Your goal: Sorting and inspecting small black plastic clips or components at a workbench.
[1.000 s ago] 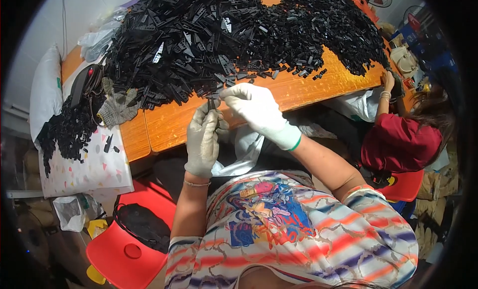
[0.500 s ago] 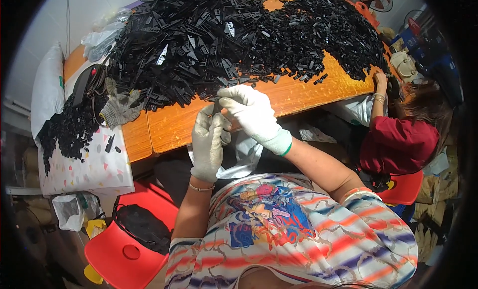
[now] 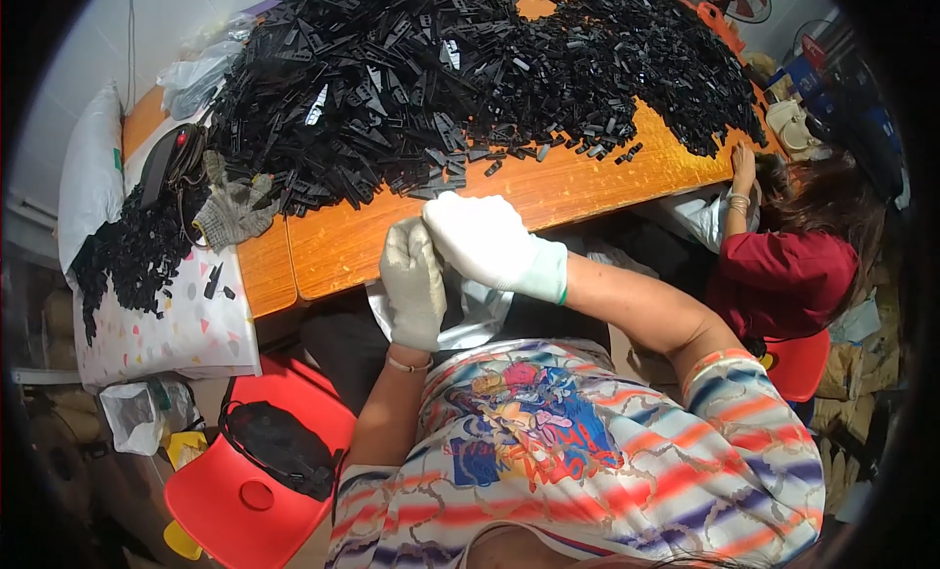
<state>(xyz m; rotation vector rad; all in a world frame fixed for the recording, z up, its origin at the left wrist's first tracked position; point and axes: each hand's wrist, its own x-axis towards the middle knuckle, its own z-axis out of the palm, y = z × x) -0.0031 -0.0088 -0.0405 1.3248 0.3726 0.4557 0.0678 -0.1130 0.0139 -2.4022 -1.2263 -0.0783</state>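
Note:
My left hand (image 3: 415, 283), in a greyish-white glove, is closed with its fingers curled upward. Against its fingertips presses my right hand (image 3: 482, 238), in a bright white glove with a green-edged cuff, also closed. Both meet just off the near edge of the orange wooden table (image 3: 338, 251). Whatever lies between the fingers is hidden by the gloves. Just beyond them spreads a large heap of black plastic pieces (image 3: 343, 109), many long and pointed, others short and blocky. A few loose pieces lie at the heap's near edge.
A knitted glove (image 3: 235, 212) lies left of the heap, beside a smaller pile of black pieces (image 3: 142, 260) on a patterned cover (image 3: 186, 339). A red chair (image 3: 245, 510) with a black bag (image 3: 279, 449) stands at lower left. Another person in a dark red top (image 3: 788, 280) sits at right.
The black piece seen between my hands is now hidden. My right hand has come down slightly and closed into a fist-like grip; my left fingers have drawn together.

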